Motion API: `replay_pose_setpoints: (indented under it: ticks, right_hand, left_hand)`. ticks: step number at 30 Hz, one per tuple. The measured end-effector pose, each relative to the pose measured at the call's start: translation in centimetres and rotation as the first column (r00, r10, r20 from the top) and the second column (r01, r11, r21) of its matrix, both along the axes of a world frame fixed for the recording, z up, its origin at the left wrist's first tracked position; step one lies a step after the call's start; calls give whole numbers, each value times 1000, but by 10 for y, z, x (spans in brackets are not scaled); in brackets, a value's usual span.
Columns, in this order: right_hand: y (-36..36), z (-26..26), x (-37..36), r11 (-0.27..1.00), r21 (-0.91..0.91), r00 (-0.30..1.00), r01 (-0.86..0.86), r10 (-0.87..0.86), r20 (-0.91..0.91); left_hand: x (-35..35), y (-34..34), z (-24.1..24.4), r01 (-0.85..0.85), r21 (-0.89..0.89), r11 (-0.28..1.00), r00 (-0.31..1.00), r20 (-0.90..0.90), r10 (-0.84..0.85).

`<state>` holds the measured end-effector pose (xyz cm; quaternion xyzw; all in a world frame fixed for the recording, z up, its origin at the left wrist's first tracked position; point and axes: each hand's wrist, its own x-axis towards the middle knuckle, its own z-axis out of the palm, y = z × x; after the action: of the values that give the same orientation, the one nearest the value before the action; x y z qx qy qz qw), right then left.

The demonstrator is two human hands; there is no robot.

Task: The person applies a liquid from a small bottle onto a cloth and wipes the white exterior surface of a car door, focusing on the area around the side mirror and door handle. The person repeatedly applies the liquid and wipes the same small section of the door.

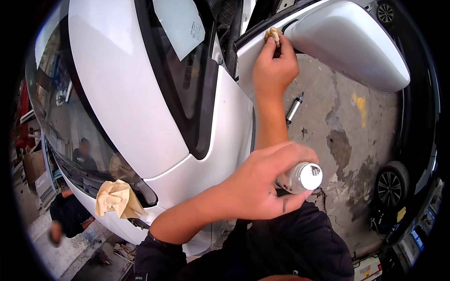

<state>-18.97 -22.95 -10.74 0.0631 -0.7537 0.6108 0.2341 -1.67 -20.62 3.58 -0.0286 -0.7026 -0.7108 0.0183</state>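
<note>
My left hand [260,182] grips a small clear bottle [291,179] with a white lid [311,176], held in front of my dark trousers. Dark specks show on the bottle's side; its contents are hard to make out. Farther up, my right hand [277,65] pinches a small crumpled, stained cloth or paper wad [272,36] between thumb and fingers. This wad rests against the top of the white car's open door [246,66], beside the black window trim [262,28]. Close to its right is the silver-white side mirror [351,42].
A beige crumpled cloth or paper [117,199] lies by the windscreen base [88,165]. On the stained concrete floor [316,87] lies a cylindrical metal tool [294,109]. A dark car [418,140] stands at right. Another person [70,214] is at lower left.
</note>
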Motion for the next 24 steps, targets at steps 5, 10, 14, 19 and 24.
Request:
replay_pose_setpoints:
  ticks: [5, 10, 14, 19, 24]
  right_hand:
    - [39, 0, 15, 939, -107, 901, -326, 343, 265]
    - [15, 4, 17, 993, 6, 990, -115, 114, 83]
    - [-1, -4, -2, 991, 124, 988, 45, -26, -152]
    - [-12, -2, -5, 988, 72, 973, 134, -117, -201]
    - [13, -15, 33, 985, 103, 990, -140, 141, -10]
  left_hand:
    - [0, -2, 5, 6, -5, 1000, 999, 48, -5]
    - [6, 0, 2, 5, -13, 1000, 998, 63, -4]
    - [1, -2, 1, 14, -9, 1000, 999, 42, -14]
    - [3, 3, -3, -3, -9, 1000, 1000, -2, 3]
    - [4, 4, 0, -7, -40, 999, 999, 36, 9]
